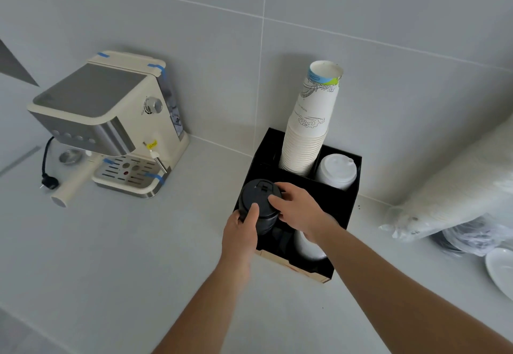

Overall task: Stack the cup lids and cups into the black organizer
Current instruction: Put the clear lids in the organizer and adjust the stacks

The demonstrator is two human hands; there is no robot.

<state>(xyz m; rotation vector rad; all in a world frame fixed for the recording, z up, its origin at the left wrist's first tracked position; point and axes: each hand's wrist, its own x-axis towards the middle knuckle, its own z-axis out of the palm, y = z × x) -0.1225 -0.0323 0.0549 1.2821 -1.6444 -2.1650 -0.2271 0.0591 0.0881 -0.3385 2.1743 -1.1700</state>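
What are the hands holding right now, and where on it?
Both hands hold the stack of black lids: left hand grips its near side, right hand its top right edge.

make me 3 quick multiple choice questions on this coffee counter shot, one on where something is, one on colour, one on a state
1. Where does the tall paper cup stack stand?
A. in the black organizer, at the back
B. on the coffee machine
C. on the plate

2. What colour are the lids both hands hold?
A. white
B. black
C. blue

3. What is the left hand doing?
A. lying flat on the counter
B. gripping the lid stack
C. turning a knob

Key: 1 A, it rises from a rear compartment. 2 B, they are dark, unlike the white lids. 3 B, its thumb and fingers wrap the stack.
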